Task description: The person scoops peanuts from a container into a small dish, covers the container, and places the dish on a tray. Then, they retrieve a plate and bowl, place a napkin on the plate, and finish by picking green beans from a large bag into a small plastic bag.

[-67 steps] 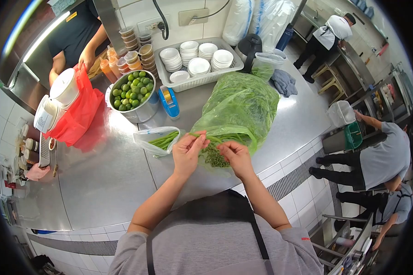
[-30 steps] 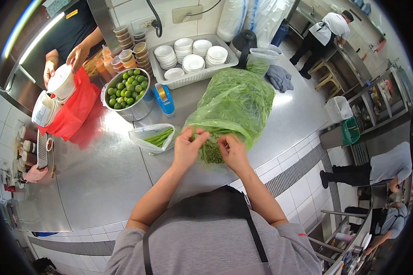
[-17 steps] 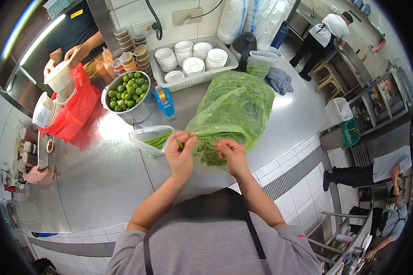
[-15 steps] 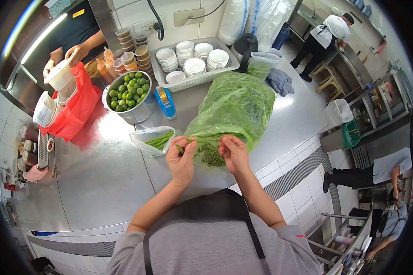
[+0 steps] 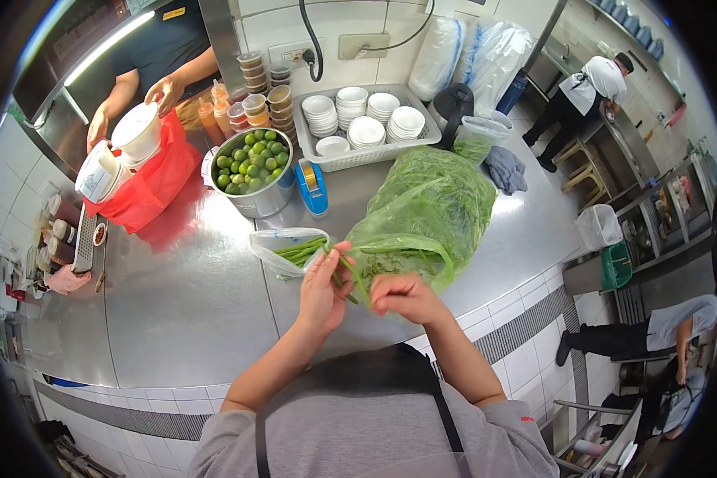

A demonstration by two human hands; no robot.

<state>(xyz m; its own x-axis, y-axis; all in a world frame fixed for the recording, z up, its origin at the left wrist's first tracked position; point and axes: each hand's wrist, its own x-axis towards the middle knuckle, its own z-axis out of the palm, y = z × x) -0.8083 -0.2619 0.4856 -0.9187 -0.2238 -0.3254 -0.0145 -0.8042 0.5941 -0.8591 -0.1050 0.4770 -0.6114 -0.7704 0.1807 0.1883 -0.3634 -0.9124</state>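
Just above the table edge, my left hand point(image 5: 324, 285) is closed around a thin green vegetable stalk point(image 5: 359, 283). Fingers curled, my right hand point(image 5: 407, 297) pinches the lower end of the same stalk, which slants down between the hands. Left of them lies a clear plastic bag point(image 5: 267, 244) with several cut green stalks point(image 5: 301, 253) in it. Beyond my hands a large translucent green bag point(image 5: 442, 195) lies with its mouth toward me, full of greens. Small green bits point(image 5: 382, 263) are at that mouth, partly hidden by my right hand.
A steel pot of green limes point(image 5: 255, 195), a blue tape dispenser point(image 5: 312, 190) and a basket of white bowls point(image 5: 358, 162) stand behind. At the left, a co-worker's hands point(image 5: 165, 93) hold a white tub point(image 5: 138, 131) above a red bag point(image 5: 155, 195). Other people work at right.
The stalk has gone from nearly level to slanting steeply down. My right hand has moved lower and turned its knuckles up. The co-worker's tub has lowered into the red bag. The view has shifted slightly.
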